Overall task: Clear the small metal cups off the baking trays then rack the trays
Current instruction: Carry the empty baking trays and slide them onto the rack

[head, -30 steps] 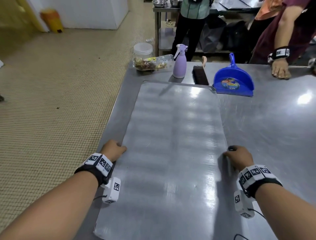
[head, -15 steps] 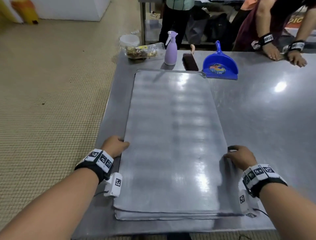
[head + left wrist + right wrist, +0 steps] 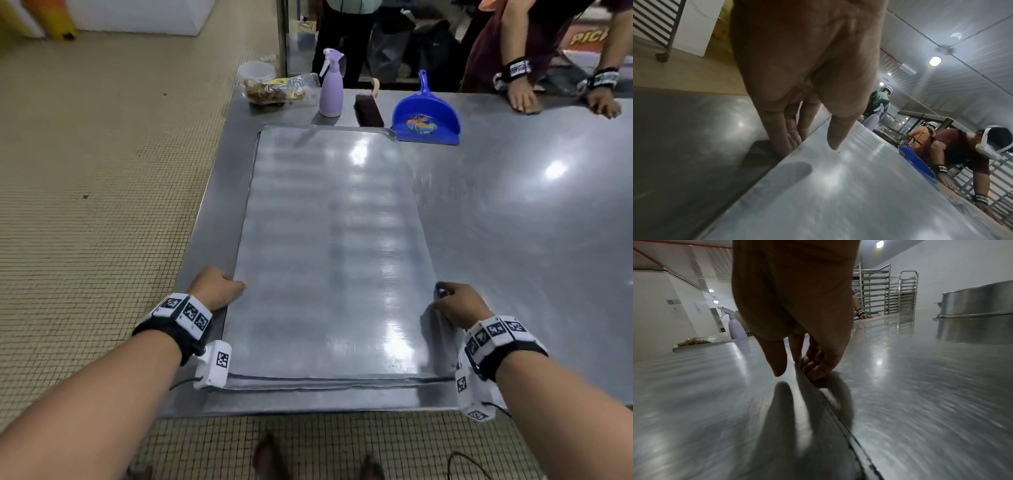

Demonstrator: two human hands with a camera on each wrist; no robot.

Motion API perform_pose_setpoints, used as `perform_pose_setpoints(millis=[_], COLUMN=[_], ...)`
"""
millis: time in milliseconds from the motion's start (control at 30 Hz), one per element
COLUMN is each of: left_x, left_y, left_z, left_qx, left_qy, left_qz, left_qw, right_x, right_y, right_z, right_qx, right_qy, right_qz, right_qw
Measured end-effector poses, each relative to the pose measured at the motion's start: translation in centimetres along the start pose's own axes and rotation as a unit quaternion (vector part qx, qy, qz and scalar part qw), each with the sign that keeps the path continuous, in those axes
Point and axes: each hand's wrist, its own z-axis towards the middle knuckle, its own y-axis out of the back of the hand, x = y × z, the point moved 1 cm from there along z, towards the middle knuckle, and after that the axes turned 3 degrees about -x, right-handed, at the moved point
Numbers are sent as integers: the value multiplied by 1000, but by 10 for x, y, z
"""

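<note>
Gripping the trays' (image 3: 329,246) edges, both hands; wrist views reveal fingers (image 3: 785,139) curled underneath.

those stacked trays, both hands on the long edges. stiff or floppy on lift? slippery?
The stacked trays are flat sheet metal, so probably stiff, though so long a stack may sag slightly. Glossy metal on a steel table should slide easily. The left hand and right hand grip thin edges only, so slipping seems possible.
</note>
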Motion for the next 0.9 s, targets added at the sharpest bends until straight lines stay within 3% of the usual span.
perform_pose_setpoints(millis=[367, 467, 567, 667, 767, 833, 900], left_x=[-1, -14, -15, -5, 10, 24, 37], left_y=[-55, -72, -89, -99, -108, -114, -120], left_z=[-94, -113, -131, -160, -192, -210, -220], left_qx=[-85, -91, -68, -47, -36, -44, -67], left_qy=[43, 39, -13, -59, -98, -118, -135], left_qz=[0, -10, 19, 109, 175, 179, 154], left_qw=[995, 995, 997, 991, 979, 976, 976], right_x=[-25, -30, -43, -57, -72, -83, -91], right_y=[28, 33, 35, 30, 16, 6, 0], right_z=[21, 19, 4, -27, -56, -70, -79], right_qx=[56, 64, 67, 48, 58, 66, 54], right_qy=[96, 117, 145, 243, 347, 388, 403], right_qz=[-45, 15, 29, -49, -112, -160, -160], right_qw=[993, 991, 987, 968, 929, 905, 900])
